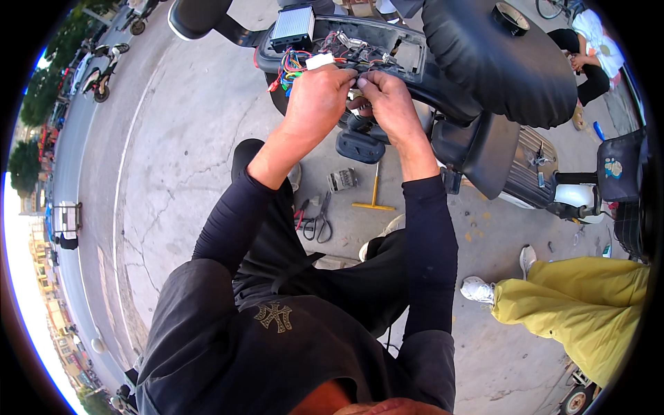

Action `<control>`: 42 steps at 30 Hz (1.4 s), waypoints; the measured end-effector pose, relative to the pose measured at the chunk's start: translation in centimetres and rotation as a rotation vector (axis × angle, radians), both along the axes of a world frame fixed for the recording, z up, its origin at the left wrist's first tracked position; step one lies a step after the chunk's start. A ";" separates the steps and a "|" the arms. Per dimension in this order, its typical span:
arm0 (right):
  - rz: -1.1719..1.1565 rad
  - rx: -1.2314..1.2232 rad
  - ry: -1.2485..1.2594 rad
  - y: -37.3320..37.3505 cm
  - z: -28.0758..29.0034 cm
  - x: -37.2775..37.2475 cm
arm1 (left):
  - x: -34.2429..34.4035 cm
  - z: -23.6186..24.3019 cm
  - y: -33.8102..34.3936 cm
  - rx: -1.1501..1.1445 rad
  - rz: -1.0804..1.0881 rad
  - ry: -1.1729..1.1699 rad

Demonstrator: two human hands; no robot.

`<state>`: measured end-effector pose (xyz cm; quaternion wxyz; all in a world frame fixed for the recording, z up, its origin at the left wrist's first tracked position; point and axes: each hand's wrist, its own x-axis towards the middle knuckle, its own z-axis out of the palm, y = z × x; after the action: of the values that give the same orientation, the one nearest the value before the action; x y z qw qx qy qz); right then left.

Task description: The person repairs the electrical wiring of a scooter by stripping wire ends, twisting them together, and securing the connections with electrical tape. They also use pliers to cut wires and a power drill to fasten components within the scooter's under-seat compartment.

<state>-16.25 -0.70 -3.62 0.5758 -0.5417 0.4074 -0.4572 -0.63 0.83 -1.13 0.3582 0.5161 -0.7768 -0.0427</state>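
Observation:
My left hand (317,98) and my right hand (391,104) meet over the open compartment of an electric scooter (415,77). Both are closed, thumbs and fingertips pinching a short dark piece between them that looks like a wire (356,77); its ends are hidden. Beside my left fingers lie a white connector (319,61) and a bundle of coloured wires (290,68) with red, green and blue plugs. A silver finned controller box (293,29) rests on the compartment's left rim. More loose wiring (351,43) fills the compartment behind my hands.
The black seat (494,62) is tipped up at the right, with a roll of black tape (510,19) on it. On the ground below lie scissors (318,220), red-handled pliers (301,213), a yellow T-handle tool (374,194) and a small box (342,180). A person in yellow trousers (574,294) is at right.

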 end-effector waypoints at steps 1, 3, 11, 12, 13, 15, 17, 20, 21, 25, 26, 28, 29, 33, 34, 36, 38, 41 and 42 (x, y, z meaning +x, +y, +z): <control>-0.019 -0.007 -0.002 0.0 0.0 0.1 | -0.2 -0.3 -0.1 -0.067 -0.008 -0.034; -0.033 -0.029 0.012 -0.1 -0.1 -0.1 | -0.5 -0.4 -0.2 -0.101 -0.028 -0.062; -0.045 -0.020 -0.041 -0.3 -1.4 0.3 | -0.1 0.5 -0.7 -0.003 -0.030 -0.242; -0.046 -0.017 -0.049 -0.3 -1.5 0.3 | 0.0 0.7 -0.8 0.003 -0.041 -0.273; -0.049 -0.014 -0.057 -0.4 -1.6 0.3 | 0.1 0.8 -1.1 -0.007 -0.041 -0.281; -0.061 0.011 -0.026 -0.4 -1.6 0.4 | 0.3 0.9 -1.5 -0.026 -0.047 -0.297; -0.069 -0.003 0.025 -0.5 -1.7 0.4 | 0.3 1.4 -1.6 0.015 -0.037 -0.304; -0.065 -0.072 0.140 -0.6 -1.8 0.3 | 0.5 2.6 -1.9 0.032 -0.058 -0.357; -0.061 -0.081 0.183 -0.6 -1.6 0.2 | 0.6 2.8 -2.1 0.032 -0.071 -0.381; -0.148 -0.210 0.350 -0.8 -1.8 0.2 | 0.7 3.6 -2.7 0.176 -0.064 -0.395; -0.150 -0.203 0.332 -0.8 -1.9 0.2 | 0.8 3.7 -2.9 0.179 -0.066 -0.396; -0.150 -0.184 0.303 -0.6 -1.7 0.2 | 1.0 3.6 -3.0 0.195 -0.072 -0.375; -0.134 -0.171 0.273 -0.8 -2.0 0.3 | 1.1 3.6 -3.1 0.206 -0.077 -0.355; -0.081 -0.109 0.151 -1.4 -2.6 0.0 | 0.9 4.1 -3.3 0.182 -0.116 -0.363; -0.066 -0.089 0.118 -1.4 -2.6 0.0 | 1.0 4.1 -3.3 0.172 -0.129 -0.372; -0.037 -0.024 0.024 -1.1 -2.1 -0.2 | 1.1 3.9 -3.5 0.195 -0.119 -0.378; -0.016 0.030 -0.040 -1.0 -1.7 -0.3 | 1.1 3.9 -3.7 0.201 -0.121 -0.398; -0.010 0.089 -0.078 -0.7 -1.2 -0.4 | 0.8 4.4 -3.8 0.202 -0.132 -0.443; -0.012 0.102 -0.084 -0.4 -0.9 -0.4 | 0.7 4.5 -3.7 0.213 -0.123 -0.454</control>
<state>-16.66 -1.14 -4.53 0.6163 -0.4897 0.4089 -0.4618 0.08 -2.85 3.40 0.1151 0.4992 -0.8583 -0.0288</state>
